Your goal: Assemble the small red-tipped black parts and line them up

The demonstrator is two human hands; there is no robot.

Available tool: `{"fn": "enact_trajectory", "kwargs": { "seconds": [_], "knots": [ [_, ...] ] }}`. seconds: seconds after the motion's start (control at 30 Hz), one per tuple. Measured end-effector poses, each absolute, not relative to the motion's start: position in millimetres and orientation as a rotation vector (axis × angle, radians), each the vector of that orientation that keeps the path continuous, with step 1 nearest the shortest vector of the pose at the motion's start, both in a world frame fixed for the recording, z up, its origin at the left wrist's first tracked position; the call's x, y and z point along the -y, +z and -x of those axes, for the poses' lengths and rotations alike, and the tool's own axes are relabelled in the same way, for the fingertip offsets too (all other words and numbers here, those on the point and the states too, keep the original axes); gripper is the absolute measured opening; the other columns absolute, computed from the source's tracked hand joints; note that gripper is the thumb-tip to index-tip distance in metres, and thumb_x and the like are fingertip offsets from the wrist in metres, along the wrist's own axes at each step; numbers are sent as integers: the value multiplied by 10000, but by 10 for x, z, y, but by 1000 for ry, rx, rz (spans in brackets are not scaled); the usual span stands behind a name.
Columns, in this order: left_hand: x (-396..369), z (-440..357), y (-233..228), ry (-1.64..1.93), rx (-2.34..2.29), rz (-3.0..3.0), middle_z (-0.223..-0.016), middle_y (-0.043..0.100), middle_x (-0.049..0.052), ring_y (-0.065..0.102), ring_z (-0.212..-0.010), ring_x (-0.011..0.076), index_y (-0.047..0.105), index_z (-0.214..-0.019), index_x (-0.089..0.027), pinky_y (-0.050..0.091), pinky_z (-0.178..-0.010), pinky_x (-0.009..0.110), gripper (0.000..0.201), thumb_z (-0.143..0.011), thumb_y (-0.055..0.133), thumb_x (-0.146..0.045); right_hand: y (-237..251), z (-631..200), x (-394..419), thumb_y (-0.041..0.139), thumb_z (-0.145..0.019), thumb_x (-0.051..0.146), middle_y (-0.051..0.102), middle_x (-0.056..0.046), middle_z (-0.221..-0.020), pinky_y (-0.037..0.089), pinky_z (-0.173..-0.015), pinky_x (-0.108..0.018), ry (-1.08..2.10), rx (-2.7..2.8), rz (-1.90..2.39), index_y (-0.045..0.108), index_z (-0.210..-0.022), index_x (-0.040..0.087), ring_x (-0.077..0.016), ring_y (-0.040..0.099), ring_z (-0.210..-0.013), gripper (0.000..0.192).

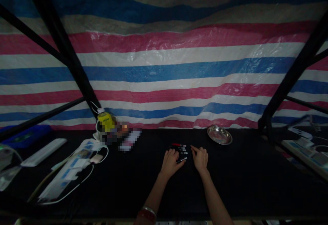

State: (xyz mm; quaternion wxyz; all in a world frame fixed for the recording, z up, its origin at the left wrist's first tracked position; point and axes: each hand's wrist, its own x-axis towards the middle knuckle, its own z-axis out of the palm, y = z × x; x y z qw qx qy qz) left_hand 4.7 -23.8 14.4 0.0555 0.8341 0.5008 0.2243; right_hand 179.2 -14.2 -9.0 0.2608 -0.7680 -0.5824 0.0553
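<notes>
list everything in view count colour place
sheet: 1, red/white/blue, behind
table: 1, black, below
poles: several, black, both sides
pens: several, red, black, centre
dish: 1, silver, right rear
bottle: 1, yellow, left rear
pixelated items: count unclear, mixed, by bottle
power strip: 1, white/blue, left
cables: several, white, left
bar: 1, white, far left
flat item: 1, blue, left edge
pale items: several, white, right edge
wristbands: count unclear, silver/red, left wrist
left hand: 1, pens' left
right hand: 1, pens' right
</notes>
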Motion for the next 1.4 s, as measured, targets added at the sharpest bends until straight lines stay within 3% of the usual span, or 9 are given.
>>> {"fn": "enact_trajectory", "kwargs": {
  "seconds": [0.37, 0.63, 1.17, 1.4],
  "knots": [
    [223, -11, 140, 700, -1418, -2575, -858, 542, -7, 512, -849, 172, 563, -765, -203, 364, -758, 313, 210, -751, 645, -396, -197, -1830, 164, 504, -834, 282, 553, -104, -932, 389, -753, -312, 80, 1518, 1910, 696, -1011, 262, -231, 531, -866, 262],
    [218, -10, 130, 708, -1390, -2616, -870, 543, 0, 514, -845, 169, 603, -827, -223, 382, -754, 314, 183, -785, 607, -402, -216, -1840, 170, 509, -814, 272, 561, -115, -985, 400, -782, -328, 96, 1477, 1872, 706, -979, 235, -244, 541, -910, 260],
    [195, -15, 82, 713, -1401, -2567, -895, 548, 0, 518, -878, 174, 615, -827, -232, 390, -807, 337, 174, -777, 616, -399, -247, -1856, 151, 520, -800, 287, 548, -110, -988, 395, -785, -329, 120, 1440, 1863, 699, -983, 232, -242, 527, -935, 262],
    [219, -18, 112, 776, -1400, -2562, -894, 559, 17, 529, -872, 186, 617, -830, -226, 416, -781, 336, 247, -748, 625, -459, -216, -1823, 179, 555, -788, 393, 519, -77, -961, 392, -818, -343, 89, 1465, 1611, 701, -957, 247, -214, 489, -901, 267]
  ]
}}
